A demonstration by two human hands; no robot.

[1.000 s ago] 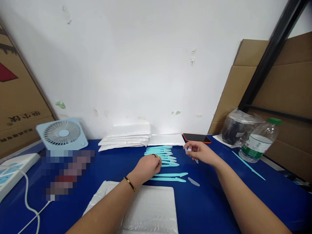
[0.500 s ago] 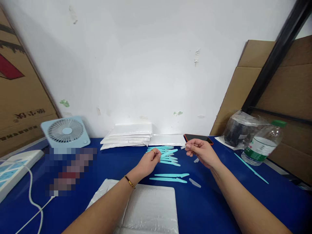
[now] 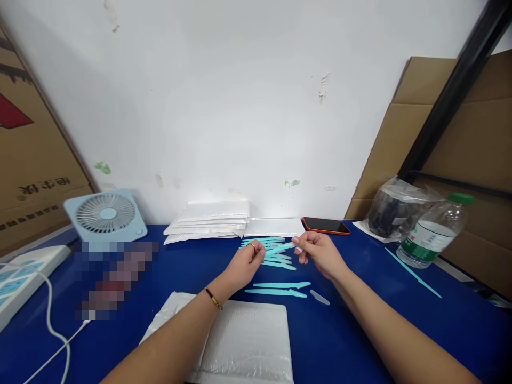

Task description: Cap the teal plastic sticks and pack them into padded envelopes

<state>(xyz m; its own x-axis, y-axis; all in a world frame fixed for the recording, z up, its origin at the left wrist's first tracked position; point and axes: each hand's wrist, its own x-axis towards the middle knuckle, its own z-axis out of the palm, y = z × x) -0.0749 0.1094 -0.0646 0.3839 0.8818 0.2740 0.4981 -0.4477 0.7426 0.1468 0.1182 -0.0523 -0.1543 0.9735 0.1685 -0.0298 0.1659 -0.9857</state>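
Observation:
My left hand [image 3: 245, 262] is closed, its thumb and fingers pinching the handle of a turquoise eyebrow razor [image 3: 280, 249] that points right. At the razor's far end, my right hand [image 3: 318, 253] pinches a small clear blade cap [image 3: 293, 244]; whether the cap is fully on, I cannot tell. Under and behind the held razor lies a loose pile of similar razors [image 3: 282, 264], partly hidden by my left hand. Nearer to me, two razors [image 3: 280, 293] lie side by side, with a loose clear cap [image 3: 320, 297] to their right.
A white padded mailer [image 3: 252, 341] lies under my left forearm. Along the wall stand a stack of mailers [image 3: 208, 221], a phone [image 3: 326, 225] and a blue fan [image 3: 106, 216]. At right are a water bottle [image 3: 430, 240] and a single razor [image 3: 412, 272]; a power strip [image 3: 28, 282] is at left.
My right hand has moved left with the clear cap, bringing it to the end of the razor. My left hand holds the razor in about the same place.

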